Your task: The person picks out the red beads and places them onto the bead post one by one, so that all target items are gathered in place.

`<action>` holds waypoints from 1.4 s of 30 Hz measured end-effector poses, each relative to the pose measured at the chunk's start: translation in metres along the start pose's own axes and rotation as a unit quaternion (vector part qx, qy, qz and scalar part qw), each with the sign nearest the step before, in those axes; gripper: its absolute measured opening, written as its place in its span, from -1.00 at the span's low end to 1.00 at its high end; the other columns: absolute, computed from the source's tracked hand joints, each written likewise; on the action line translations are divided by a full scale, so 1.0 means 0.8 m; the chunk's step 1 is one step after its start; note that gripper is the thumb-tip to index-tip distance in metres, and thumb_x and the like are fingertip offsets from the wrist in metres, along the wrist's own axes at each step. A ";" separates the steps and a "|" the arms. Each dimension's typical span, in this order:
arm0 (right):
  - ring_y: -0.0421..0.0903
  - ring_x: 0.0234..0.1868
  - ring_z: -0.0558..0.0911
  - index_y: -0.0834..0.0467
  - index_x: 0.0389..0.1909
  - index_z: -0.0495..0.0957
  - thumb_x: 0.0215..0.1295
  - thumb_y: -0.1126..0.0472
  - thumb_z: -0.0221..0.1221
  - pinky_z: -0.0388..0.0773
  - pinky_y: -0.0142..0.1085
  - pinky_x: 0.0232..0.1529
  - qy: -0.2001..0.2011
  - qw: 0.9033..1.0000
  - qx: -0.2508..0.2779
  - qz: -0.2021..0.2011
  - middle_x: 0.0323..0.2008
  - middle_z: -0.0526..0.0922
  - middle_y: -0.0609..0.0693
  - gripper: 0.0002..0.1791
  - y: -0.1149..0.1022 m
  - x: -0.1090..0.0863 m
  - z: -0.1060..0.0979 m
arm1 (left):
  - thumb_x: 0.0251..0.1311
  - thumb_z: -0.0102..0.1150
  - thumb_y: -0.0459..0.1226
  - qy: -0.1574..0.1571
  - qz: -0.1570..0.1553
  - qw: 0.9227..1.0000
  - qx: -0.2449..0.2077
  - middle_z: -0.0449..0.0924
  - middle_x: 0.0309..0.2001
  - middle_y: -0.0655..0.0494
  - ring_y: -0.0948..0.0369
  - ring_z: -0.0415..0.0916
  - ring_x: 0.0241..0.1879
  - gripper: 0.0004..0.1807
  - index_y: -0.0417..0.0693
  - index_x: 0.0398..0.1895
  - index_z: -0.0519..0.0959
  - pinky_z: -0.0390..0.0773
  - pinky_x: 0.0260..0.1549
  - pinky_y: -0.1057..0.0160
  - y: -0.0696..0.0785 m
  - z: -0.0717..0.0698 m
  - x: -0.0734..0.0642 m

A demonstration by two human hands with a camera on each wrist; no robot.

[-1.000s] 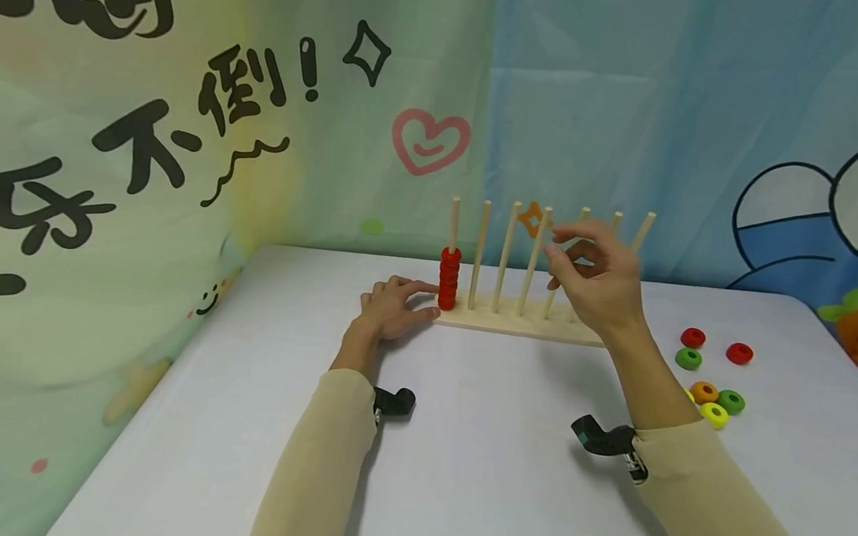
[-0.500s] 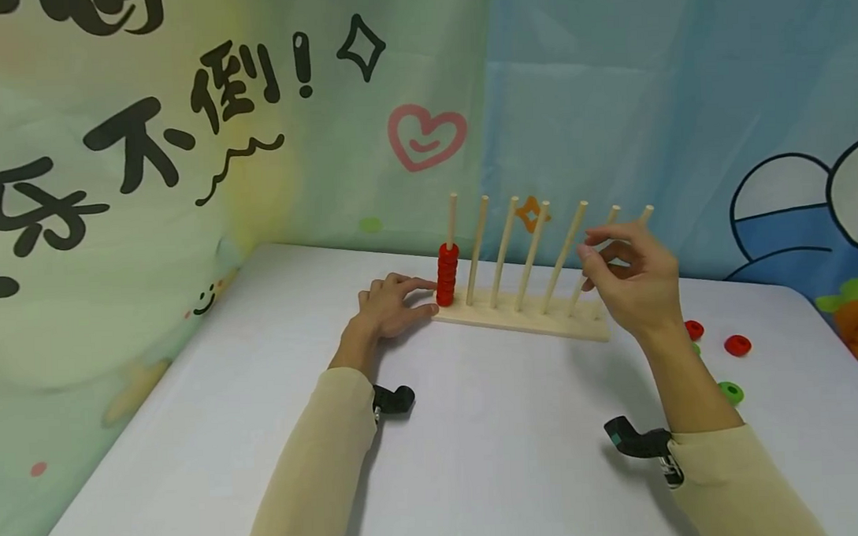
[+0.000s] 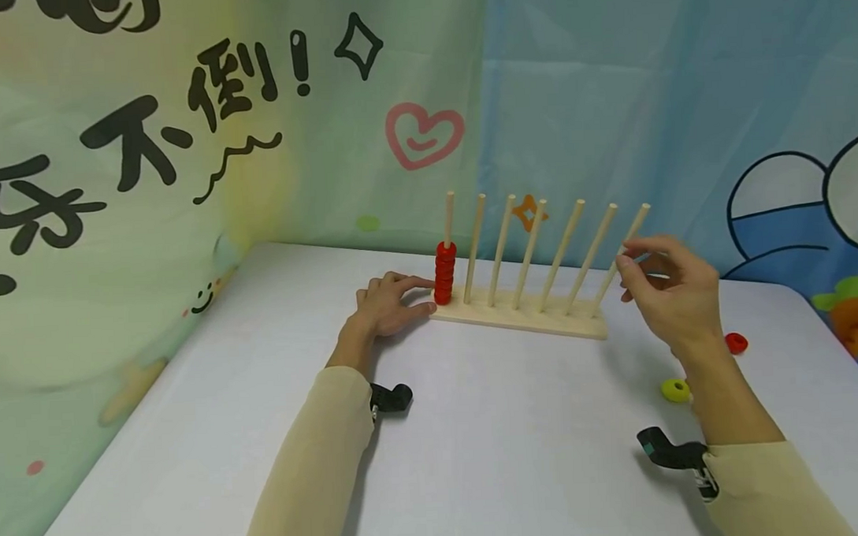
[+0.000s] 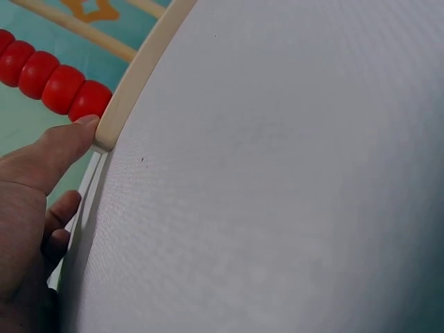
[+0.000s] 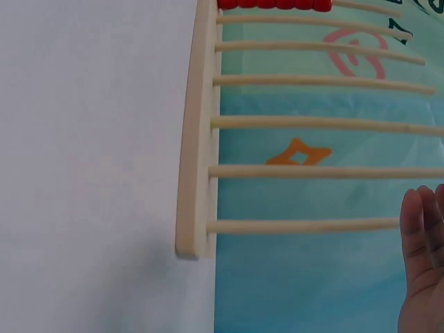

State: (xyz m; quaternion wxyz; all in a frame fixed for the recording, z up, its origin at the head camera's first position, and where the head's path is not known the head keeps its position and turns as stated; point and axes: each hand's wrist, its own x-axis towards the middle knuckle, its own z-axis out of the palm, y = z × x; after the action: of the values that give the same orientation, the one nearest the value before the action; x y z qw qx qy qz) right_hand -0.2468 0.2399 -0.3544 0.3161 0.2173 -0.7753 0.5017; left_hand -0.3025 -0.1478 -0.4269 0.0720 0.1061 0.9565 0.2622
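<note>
A wooden peg rack stands on the white table, its several upright pegs fixed in a flat base. Red beads are stacked on the leftmost peg; the other pegs are bare. My left hand holds the base's left end between thumb and index finger. In the left wrist view the thumb lies on the base end beside the lowest bead. My right hand is raised at the rightmost peg, fingertips beside it. From the right wrist, its fingers overlap that peg's upper part, and no bead shows in them.
A yellow bead and a red bead lie on the table around my right forearm, which may hide others. A printed curtain hangs behind the table's back edge. Each wrist wears a small black camera.
My right hand has moved rightward along the pegs, from near the middle ones to the rightmost. Its forearm now covers most of the loose beads. My left hand stays on the rack's end.
</note>
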 end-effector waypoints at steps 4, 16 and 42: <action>-0.26 -0.44 0.62 0.48 0.03 0.58 0.27 0.59 0.22 0.59 -0.52 -0.45 -0.010 1.000 -0.011 0.010 -0.17 0.66 -0.15 -0.70 -0.007 -0.001 -0.009 | 0.34 0.12 0.21 0.005 0.001 1.000 -0.003 0.27 0.47 0.02 -0.09 0.16 0.41 -0.44 0.49 0.40 0.47 0.11 0.30 -0.20 -0.001 -0.001 0.000; -0.38 -0.44 0.60 0.36 0.07 0.60 0.32 0.50 0.25 0.52 -0.61 -0.47 -0.046 0.993 -0.093 0.059 -0.17 0.63 -0.22 -0.69 0.022 -0.016 -0.049 | 0.35 0.10 0.22 0.003 0.006 1.000 0.006 0.28 0.47 0.02 -0.10 0.18 0.40 -0.44 0.50 0.40 0.46 0.11 0.30 -0.19 0.001 0.000 0.000; -0.52 -0.27 0.49 0.12 0.26 0.53 0.49 0.14 0.20 0.37 -0.76 -0.23 -0.098 0.954 -0.216 0.181 -0.01 0.53 -0.14 -0.61 0.062 -0.050 -0.118 | 0.34 0.12 0.20 0.002 -0.008 1.000 0.006 0.27 0.48 0.02 -0.10 0.16 0.42 -0.44 0.48 0.40 0.47 0.12 0.29 -0.20 0.003 0.002 0.001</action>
State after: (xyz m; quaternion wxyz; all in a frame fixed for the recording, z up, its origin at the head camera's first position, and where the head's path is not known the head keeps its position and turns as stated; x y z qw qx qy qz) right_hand -0.2251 0.3470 -0.3863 0.1819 0.0480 -0.9188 0.3472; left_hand -0.3029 -0.1451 -0.4272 0.0717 0.0980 0.9590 0.2560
